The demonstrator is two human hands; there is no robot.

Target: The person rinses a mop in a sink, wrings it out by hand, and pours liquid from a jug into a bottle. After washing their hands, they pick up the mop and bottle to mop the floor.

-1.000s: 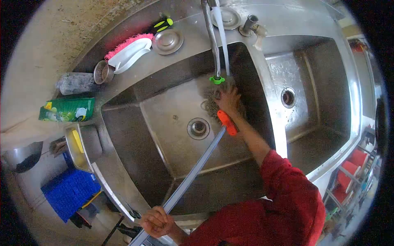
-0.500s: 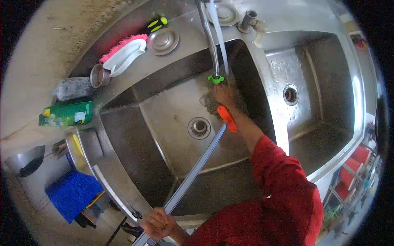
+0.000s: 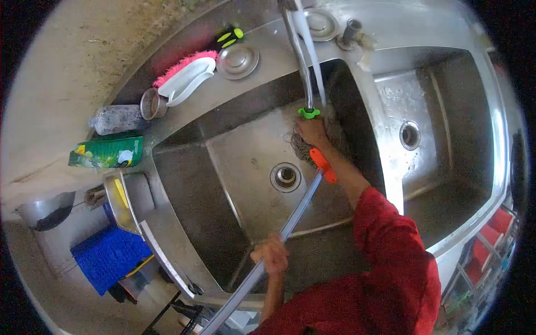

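Observation:
A mop with a long bluish-grey handle (image 3: 301,211) slants across the larger sink basin (image 3: 240,151). My left hand (image 3: 272,254), slightly blurred, is closed round this handle near the basin's front side. At the handle's upper end sits an orange clip (image 3: 322,166), close to my right wrist. Dark grey mop strands (image 3: 300,148) hang beside my right hand (image 3: 311,130), which is closed on them. Just above those knuckles is a green collar (image 3: 309,113) at the end of a metal tube (image 3: 301,67). Running water (image 3: 314,61) falls beside the tube.
A second basin (image 3: 416,100) lies to the right. On the back ledge are a pink-bristled white brush (image 3: 187,81), a metal lid (image 3: 238,60), a cup (image 3: 152,104), a clear bottle (image 3: 117,119) and a green packet (image 3: 106,152). A blue cloth (image 3: 110,258) lies lower left.
My left hand has slid up the mop handle, further into the basin. My right hand stays by the green collar. The whole view has shifted slightly, moving everything right.

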